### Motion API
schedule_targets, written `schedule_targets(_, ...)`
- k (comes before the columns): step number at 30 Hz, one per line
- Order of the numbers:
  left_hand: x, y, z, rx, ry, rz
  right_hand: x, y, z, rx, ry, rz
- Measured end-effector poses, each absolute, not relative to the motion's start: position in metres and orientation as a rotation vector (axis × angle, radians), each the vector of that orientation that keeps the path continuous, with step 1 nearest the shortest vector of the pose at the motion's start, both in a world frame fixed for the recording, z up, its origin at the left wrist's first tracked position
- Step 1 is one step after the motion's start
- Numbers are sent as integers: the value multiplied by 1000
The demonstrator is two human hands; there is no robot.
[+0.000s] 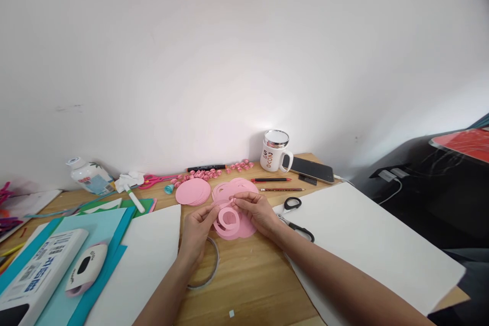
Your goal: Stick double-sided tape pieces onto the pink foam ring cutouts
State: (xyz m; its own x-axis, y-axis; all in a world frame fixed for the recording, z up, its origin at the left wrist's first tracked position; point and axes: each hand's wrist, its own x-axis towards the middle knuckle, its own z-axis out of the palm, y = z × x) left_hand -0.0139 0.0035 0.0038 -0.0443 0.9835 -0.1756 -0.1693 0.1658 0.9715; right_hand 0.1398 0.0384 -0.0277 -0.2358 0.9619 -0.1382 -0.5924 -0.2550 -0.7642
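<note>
A pink paper spiral [229,218] hangs between my two hands, over more pink cut paper. My left hand [198,221] pinches its left upper part, thumb and finger pressed together. From the right, my right hand [256,209] pinches the paper's end near its top. Behind them lie pink paper rings [242,187], and a stack of pink paper circles [193,191] is at the back left. Small rolled pink paper pieces [202,173] form a row near the wall. A roll of tape [214,270] lies by my left wrist.
Black-handled scissors [298,219] lie right of my right hand, partly on white paper [367,244]. A white mug [273,155], a phone [311,168] and two pencils stand or lie behind. Coloured sheets, a white box [46,275] and a correction tape [87,269] are at left.
</note>
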Motion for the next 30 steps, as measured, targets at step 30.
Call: schedule_targets(30, -15, 4, 3, 957, 1220, 1205, 138, 37, -24, -752, -703, 1681)
